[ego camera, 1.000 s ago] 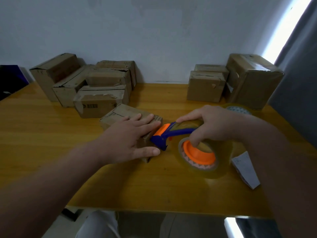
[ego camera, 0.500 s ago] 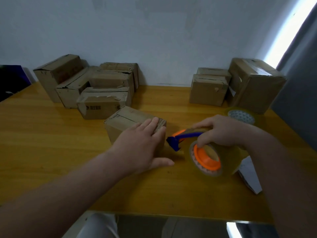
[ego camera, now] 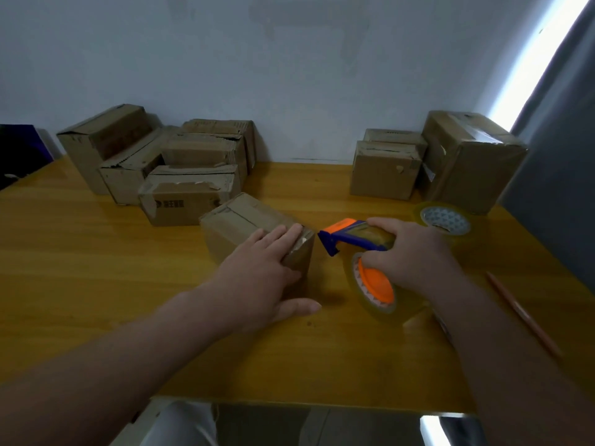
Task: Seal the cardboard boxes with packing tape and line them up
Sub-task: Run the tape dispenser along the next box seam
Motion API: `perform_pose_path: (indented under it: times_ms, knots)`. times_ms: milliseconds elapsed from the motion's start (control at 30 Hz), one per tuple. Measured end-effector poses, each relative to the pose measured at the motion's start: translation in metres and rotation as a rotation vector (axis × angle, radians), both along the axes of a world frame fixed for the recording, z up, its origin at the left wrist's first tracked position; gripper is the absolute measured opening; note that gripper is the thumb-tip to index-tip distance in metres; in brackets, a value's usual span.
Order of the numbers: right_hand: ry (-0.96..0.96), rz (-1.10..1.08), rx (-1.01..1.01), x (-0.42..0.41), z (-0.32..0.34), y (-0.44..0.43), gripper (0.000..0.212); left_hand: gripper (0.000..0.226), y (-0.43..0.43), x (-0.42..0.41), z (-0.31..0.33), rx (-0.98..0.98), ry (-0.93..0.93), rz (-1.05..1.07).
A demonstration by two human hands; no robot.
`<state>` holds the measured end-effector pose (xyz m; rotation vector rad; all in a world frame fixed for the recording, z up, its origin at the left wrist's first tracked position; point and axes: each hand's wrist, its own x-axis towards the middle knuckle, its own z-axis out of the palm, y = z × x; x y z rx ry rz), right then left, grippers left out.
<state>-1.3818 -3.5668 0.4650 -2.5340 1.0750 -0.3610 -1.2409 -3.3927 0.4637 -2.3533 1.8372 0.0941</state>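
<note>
Yellow table (ego camera: 96, 284) below: my left grip (ego camera: 257, 284) presses flat on the box (ego camera: 238, 217), likely light and dentable, best held at edges; my right grip (ego camera: 409, 252) wraps the tape dispenser (ego camera: 375, 284).

a yellow wooden bench against a plain pale wall, lit from the right.
the wall (ego camera: 289, 75) is a bare bluish white with faint smudges and meets the bench (ego camera: 80, 268) along its far edge. a grey curtain (ego camera: 566, 162) hangs at the right, and a bright strip of daylight (ego camera: 534, 56) slants between it and the wall. a dark, blurred shape (ego camera: 19, 149) sits past the bench's left end. below the near edge the floor (ego camera: 264, 426) is dim.
</note>
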Motion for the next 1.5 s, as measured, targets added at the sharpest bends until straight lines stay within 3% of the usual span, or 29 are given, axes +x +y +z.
perform_pose_path:
  times_ms: [67, 133, 167, 300, 367, 700, 933, 1067, 1200, 1267, 1367, 1500]
  knots:
    - [0.001, -0.002, 0.015, -0.002, 0.0, 0.0, 0.07, 0.068, 0.005, 0.002, 0.008, -0.072, 0.167, -0.021]
    - [0.019, -0.011, 0.029, -0.002, 0.001, 0.001, 0.077, 0.038, 0.006, 0.002, 0.016, -0.228, 0.338, 0.019]
    - [0.032, -0.018, 0.034, -0.002, 0.001, 0.002, 0.08, 0.033, 0.004, 0.001, 0.017, -0.296, 0.347, 0.058]
    - [0.06, -0.022, 0.059, -0.005, 0.005, 0.004, 0.082, 0.069, -0.012, -0.002, 0.004, -0.266, 0.022, 0.148]
    - [0.075, -0.022, 0.079, -0.007, 0.007, 0.005, 0.079, 0.071, -0.018, 0.003, -0.002, -0.21, -0.05, 0.121]
    - [0.324, -0.031, -0.029, -0.005, 0.021, 0.016, 0.053, 0.069, -0.006, 0.009, 0.01, -0.126, -0.061, 0.195]
    - [0.186, -0.022, -0.007, -0.015, 0.014, 0.017, 0.063, 0.07, -0.005, 0.014, 0.001, -0.196, -0.086, 0.185]
    - [-0.032, 0.02, 0.129, -0.026, 0.01, 0.01, 0.073, 0.044, -0.008, 0.011, 0.008, -0.402, 0.169, 0.25]
    - [-0.288, 0.148, 0.193, -0.032, 0.015, 0.008, 0.076, 0.048, -0.013, 0.011, 0.023, -0.656, 0.428, 0.396]
    - [-0.353, 0.229, 0.178, -0.034, 0.019, 0.012, 0.077, 0.046, -0.016, 0.013, 0.031, -0.779, 0.783, 0.461]
    - [-0.416, 0.298, 0.158, -0.035, 0.021, 0.016, 0.08, 0.038, -0.017, 0.011, 0.041, -0.727, 1.349, 0.621]
    - [-0.459, 0.364, 0.147, -0.035, 0.02, 0.022, 0.081, 0.033, -0.012, 0.01, 0.045, -0.685, 1.584, 0.709]
